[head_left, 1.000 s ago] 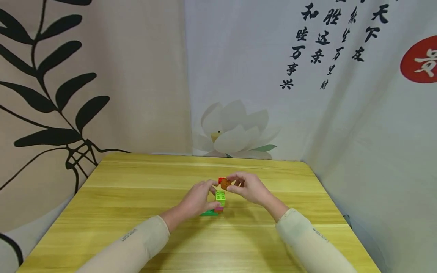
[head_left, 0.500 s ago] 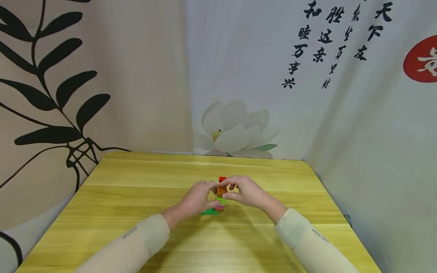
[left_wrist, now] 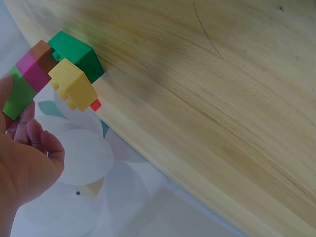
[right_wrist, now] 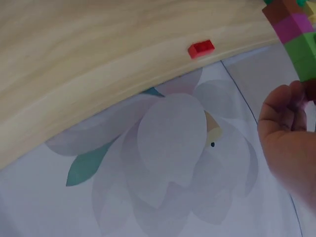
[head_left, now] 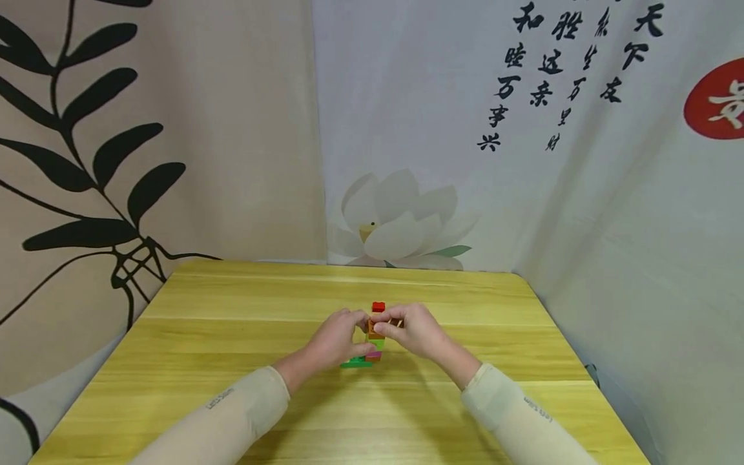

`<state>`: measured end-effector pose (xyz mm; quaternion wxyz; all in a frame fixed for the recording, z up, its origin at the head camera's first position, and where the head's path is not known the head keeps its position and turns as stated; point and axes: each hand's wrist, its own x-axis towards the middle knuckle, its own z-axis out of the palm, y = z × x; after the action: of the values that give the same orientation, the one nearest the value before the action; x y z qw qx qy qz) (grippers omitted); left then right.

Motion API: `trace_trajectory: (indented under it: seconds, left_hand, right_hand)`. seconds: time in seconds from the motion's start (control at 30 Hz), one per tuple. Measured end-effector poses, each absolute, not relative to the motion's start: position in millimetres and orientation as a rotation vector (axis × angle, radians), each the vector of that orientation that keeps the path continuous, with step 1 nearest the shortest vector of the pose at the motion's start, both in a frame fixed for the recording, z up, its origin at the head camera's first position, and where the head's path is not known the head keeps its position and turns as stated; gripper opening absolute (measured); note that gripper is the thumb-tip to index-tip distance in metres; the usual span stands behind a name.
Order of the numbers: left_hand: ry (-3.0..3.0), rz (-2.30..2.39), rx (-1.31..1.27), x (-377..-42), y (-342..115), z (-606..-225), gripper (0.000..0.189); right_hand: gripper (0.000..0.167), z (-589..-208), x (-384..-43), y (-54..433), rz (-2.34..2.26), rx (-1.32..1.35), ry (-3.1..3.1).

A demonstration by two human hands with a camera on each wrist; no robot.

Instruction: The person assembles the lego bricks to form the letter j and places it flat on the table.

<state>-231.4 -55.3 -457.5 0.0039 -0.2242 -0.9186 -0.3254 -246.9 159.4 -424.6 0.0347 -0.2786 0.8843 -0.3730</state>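
Note:
A stack of toy building bricks stands mid-table: dark green at the base (head_left: pixel 356 363), then a brown brick (left_wrist: pixel 42 55), a pink brick (left_wrist: pixel 33 70) and a light green brick (left_wrist: pixel 19 94). An orange-brown brick (head_left: pixel 376 334) sits at the top of the stack, partly hidden by fingers. My left hand (head_left: pixel 330 339) grips the stack from the left, its thumb at the light green and pink bricks. From the right, my right hand (head_left: pixel 420 330) pinches the orange-brown brick between thumb and fingers. A yellow brick (left_wrist: pixel 74 84) projects beside the stack in the left wrist view.
A small red brick (right_wrist: pixel 201 49) lies on the wooden table (head_left: pixel 232 303) beyond the stack, near the far edge. Behind that edge hangs a printed cloth (head_left: pixel 407 219) with a flower and writing.
My right hand has brought the orange-brown brick left and down onto the light green brick, turning it on the way. My left hand has stayed at the stack.

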Motion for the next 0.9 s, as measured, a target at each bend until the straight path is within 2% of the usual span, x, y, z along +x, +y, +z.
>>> trace_trajectory:
  seconds: [0.33,0.43,0.6,0.73,0.9]
  left_hand:
    - [-2.877,-1.036,-0.727,-231.5,-57.7,-461.7,0.037]
    - [-2.884,-1.037,-0.728,-230.4,-61.3,-461.4,0.046]
    - [-2.874,-0.863,-0.694,-224.2,-78.3,-463.1,0.065]
    - [-2.865,-0.638,-0.708,-218.1,-93.0,-467.7,0.058]
    - [-2.837,-0.375,-0.843,-209.2,-102.0,-474.1,0.042]
  right_hand:
    - [0.021,-430.7,-239.3,156.5,-1.138,-0.913,2.787]
    - [0.025,-434.0,-236.9,157.2,-1.144,-0.927,2.812]
    - [0.041,-438.4,-232.8,160.5,-1.128,-1.0,2.844]
    - [0.036,-438.4,-235.2,167.4,-1.134,-0.972,2.958]
    - [0.027,-445.3,-250.9,179.2,-1.146,-0.77,3.031]
